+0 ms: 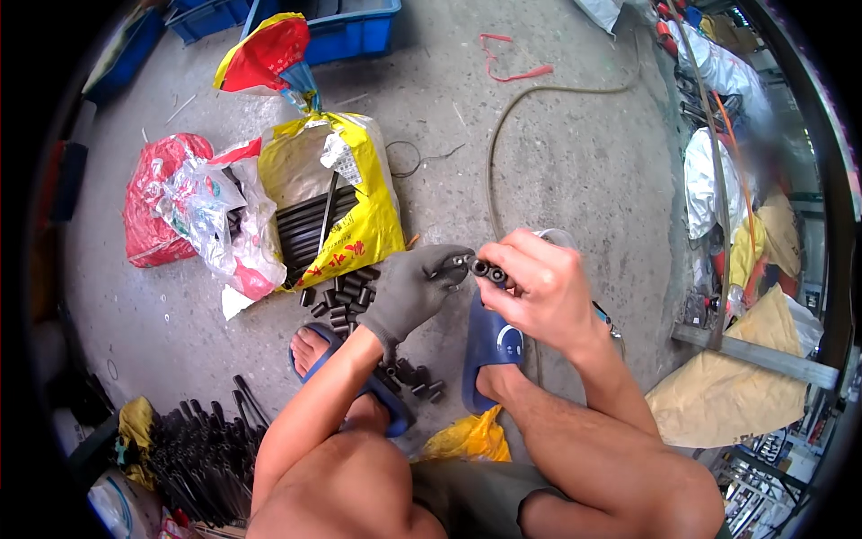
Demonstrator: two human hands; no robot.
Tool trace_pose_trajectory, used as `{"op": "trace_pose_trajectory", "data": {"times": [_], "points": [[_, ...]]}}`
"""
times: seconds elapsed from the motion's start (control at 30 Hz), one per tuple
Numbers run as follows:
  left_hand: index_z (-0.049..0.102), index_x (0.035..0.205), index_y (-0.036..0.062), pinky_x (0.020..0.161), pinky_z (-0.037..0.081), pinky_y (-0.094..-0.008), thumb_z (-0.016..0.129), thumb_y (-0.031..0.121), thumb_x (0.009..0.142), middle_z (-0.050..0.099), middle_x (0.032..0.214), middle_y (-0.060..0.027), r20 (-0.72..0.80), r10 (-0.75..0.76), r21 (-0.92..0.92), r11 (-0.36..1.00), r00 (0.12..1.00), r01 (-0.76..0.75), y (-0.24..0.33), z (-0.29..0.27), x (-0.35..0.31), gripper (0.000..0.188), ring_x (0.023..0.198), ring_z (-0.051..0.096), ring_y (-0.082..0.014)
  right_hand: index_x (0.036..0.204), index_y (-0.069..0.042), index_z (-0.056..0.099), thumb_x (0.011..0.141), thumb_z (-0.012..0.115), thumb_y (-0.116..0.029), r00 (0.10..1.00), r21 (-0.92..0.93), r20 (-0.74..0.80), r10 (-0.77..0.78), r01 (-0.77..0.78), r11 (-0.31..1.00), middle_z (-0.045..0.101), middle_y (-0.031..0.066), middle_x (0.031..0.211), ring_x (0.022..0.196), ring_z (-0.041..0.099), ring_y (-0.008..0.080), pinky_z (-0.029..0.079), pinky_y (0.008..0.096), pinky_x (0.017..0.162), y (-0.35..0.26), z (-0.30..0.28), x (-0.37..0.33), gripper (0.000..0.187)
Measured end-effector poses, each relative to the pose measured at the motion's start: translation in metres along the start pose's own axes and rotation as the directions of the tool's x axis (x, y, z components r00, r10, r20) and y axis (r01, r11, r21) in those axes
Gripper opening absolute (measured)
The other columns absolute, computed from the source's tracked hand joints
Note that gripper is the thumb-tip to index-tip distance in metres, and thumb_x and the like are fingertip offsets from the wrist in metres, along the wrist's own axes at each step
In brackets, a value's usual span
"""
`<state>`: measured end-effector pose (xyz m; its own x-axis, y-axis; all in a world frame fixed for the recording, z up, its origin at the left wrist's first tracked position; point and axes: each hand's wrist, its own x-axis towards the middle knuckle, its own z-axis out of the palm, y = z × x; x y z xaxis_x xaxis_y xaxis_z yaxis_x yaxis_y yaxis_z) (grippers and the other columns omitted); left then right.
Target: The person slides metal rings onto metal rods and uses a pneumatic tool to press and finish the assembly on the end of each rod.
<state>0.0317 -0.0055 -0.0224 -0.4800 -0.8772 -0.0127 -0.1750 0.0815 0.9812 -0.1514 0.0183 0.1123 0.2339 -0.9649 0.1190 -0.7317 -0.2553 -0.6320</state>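
My left hand (415, 292), in a grey glove, is closed with thumb and fingers pinched on a small shiny metal piece (461, 260), its exact kind too small to tell. Just beside it, my bare right hand (544, 286) is closed around a few short black tubes (489, 271), their round open ends facing the glove. The two hands nearly meet at the fingertips. On the floor past my left wrist lies a loose heap of short black sleeves (341, 296). More of these sleeves (420, 380) are scattered between my feet.
A yellow sack (377, 198) holding long black rods (310, 225) lies open ahead, beside a red bag (162, 202). Black-handled pieces (202, 458) are bundled at lower left. Blue crates (355, 36) stand at the back. A hose (494, 162) crosses the floor; brown paper sacking (736, 386) lies right.
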Motion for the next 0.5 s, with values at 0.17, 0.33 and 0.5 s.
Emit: {"op": "trace_pose_trajectory", "data": {"times": [0.17,0.33,0.5], "points": [[0.076,0.12,0.0067,0.079,0.058,-0.0362,0.077,0.009,0.089,0.077,0.105,-0.015,-0.055,0.025,-0.104,0.994,0.998,-0.031,-0.004,0.01,-0.006,0.031,0.09,0.075,-0.0291,0.1,0.002,0.074,0.081,0.083,-0.001,0.994,0.074,0.035,0.1,-0.103,0.992,0.067,0.007,0.084,0.059,0.069,0.0125,0.052,0.026,0.053,0.005,0.004,-0.004,0.022],[0.077,0.115,0.0021,0.084,0.059,-0.0314,0.079,-0.002,0.084,0.079,0.107,-0.0119,-0.069,0.059,-0.045,0.997,0.996,-0.062,-0.009,0.015,-0.007,0.032,0.094,0.075,-0.0182,0.101,0.003,0.074,0.079,0.084,0.001,0.999,0.088,-0.023,0.046,-0.044,0.995,0.068,0.0064,0.082,0.06,0.067,0.0109,0.051,0.0246,0.053,0.007,0.004,-0.013,0.024],[0.075,0.115,0.0006,0.085,0.058,-0.0322,0.079,-0.002,0.083,0.078,0.107,-0.0139,-0.066,0.108,-0.083,0.99,0.992,-0.113,-0.016,0.018,-0.007,0.032,0.095,0.074,-0.021,0.102,0.003,0.074,0.078,0.084,0.001,0.997,0.057,-0.072,0.013,-0.008,0.998,0.067,0.0067,0.081,0.059,0.065,0.01,0.05,0.0246,0.053,0.0,0.003,-0.012,0.026]]}}
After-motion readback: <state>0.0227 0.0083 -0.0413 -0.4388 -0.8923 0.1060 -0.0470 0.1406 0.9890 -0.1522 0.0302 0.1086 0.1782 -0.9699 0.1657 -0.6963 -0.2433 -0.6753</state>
